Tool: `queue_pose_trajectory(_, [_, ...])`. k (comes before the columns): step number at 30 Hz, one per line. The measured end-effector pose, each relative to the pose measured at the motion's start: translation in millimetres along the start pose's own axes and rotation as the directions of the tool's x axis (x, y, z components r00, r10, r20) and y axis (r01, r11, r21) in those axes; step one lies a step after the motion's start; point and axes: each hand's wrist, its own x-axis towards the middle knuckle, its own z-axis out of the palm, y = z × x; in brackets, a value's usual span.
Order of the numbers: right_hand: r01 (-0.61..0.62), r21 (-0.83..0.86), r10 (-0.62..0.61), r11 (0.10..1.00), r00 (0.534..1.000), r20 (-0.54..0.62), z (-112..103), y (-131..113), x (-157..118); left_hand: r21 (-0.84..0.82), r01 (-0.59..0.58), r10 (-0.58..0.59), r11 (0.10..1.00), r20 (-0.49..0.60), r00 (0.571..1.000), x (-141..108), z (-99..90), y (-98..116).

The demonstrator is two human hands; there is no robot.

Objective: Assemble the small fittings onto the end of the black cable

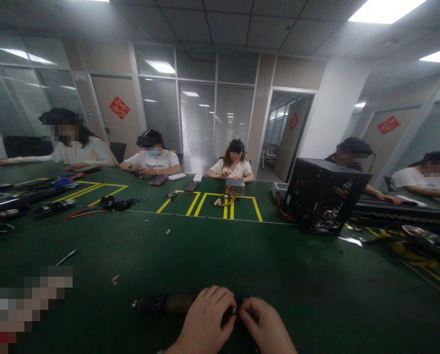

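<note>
A long dark tool with a ribbed collar [157, 305] and a metal tip at its left end lies on the green table near the front edge. My left hand [210, 317] is wrapped over its right part, fingers curled. Close against it on the right, my right hand [262, 319] has thumb and fingers pinched together at the dark end piece. A small shiny bit shows between the two hands. Their fingers hide most of that end, so what the right hand pinches is too small to make out.
A black computer case [321, 196] stands at the right. Cables [111, 202] and dark parts lie at the left, a power supply [235, 186] at the far middle. A thin pale stick [67, 257] is on the green table [212, 250]. Several people sit around; a blurred-out arm is lower left.
</note>
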Motion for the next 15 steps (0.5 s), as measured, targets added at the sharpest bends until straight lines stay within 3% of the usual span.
queue_pose_trajectory(6, [-0.009, -0.01, 0.009, 1.0, 1.0, 0.008, 1.3, -0.3, 0.4, 0.027, -0.057, 0.057, 0.998, 0.001, 0.998, 0.0, 5.4, -6.6])
queue_pose_trajectory(15, [-0.028, 0.007, 0.028, 1.0, 1.0, 0.005, -3.0, -4.6, -1.9, -0.001, 0.005, -0.005, 1.0, -0.01, 1.0, -1.0, -1.7, 2.4])
